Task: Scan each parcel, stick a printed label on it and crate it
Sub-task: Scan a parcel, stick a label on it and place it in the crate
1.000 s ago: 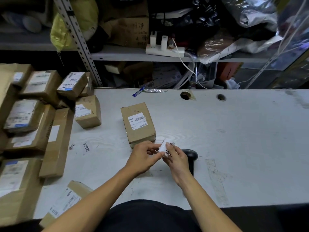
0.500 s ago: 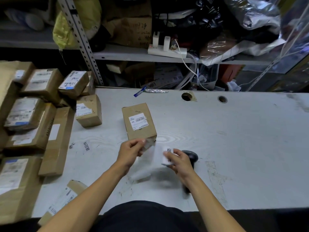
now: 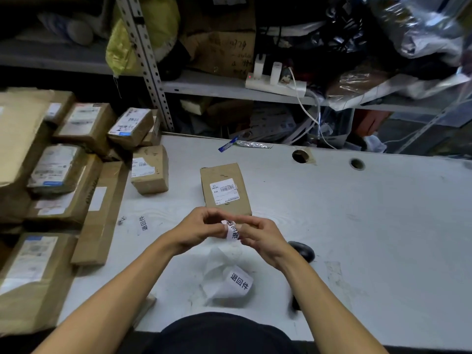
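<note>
White sticker paper, a printed label (image 3: 233,231), is sitting between the two hands just in front of the near end of the cardboard parcel (image 3: 224,190). The left hand (image 3: 198,229) is pinching the label's left edge with curled fingers, and the right hand (image 3: 263,237) is pinching its right edge the same way. Black characters are showing on the label, though the fingers are covering part of the print. The parcel is lying flat on the grey table (image 3: 357,226), barcode sticker facing up, apart from both hands as far as the view shows. A translucent backing strip (image 3: 227,274), carrying a second printed sticker, is hanging or lying below the hands; blur is making its outline hard to trace. The black handheld scanner (image 3: 301,251) is lying just right of the right wrist, and the forearm is hiding most of its body. Stacked parcels (image 3: 63,169) are crowding the table's left side, cut off by the frame edge.
</note>
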Motion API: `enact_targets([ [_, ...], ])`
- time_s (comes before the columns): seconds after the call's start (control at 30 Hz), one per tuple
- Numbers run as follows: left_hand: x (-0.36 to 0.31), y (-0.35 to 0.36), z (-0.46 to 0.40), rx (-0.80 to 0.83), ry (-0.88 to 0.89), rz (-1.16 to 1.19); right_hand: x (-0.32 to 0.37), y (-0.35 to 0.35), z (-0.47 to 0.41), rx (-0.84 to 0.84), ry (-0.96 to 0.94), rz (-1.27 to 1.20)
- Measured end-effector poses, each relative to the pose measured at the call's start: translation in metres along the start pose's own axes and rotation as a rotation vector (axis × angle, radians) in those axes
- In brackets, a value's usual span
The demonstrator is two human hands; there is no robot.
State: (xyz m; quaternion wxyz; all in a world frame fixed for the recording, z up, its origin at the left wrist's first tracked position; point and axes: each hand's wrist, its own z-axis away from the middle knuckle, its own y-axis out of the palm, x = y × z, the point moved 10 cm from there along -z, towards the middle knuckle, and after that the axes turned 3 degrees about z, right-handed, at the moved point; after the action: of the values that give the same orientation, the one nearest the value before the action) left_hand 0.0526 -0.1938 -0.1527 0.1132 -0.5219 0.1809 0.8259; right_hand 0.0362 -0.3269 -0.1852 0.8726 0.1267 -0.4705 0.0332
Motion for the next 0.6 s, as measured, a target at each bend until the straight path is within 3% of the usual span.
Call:
enact_targets([
  [0.1,0.011,0.000,0.000,0.068,-0.126,0.310,0.002,0.002,-0.007,0.024,0.009,-0.062],
  [0.17,0.016,-0.002,-0.001,0.035,-0.149,0.384,0.005,-0.001,-0.011,-0.025,-0.014,-0.082],
  [0.33,0.024,-0.022,-0.016,-0.241,-0.140,0.286,0.004,-0.010,-0.020,-0.152,-0.030,-0.084],
  [0.6,0.007,-0.048,-0.036,-0.352,-0.128,0.126,0.026,-0.027,-0.031,-0.355,-0.147,0.204],
])
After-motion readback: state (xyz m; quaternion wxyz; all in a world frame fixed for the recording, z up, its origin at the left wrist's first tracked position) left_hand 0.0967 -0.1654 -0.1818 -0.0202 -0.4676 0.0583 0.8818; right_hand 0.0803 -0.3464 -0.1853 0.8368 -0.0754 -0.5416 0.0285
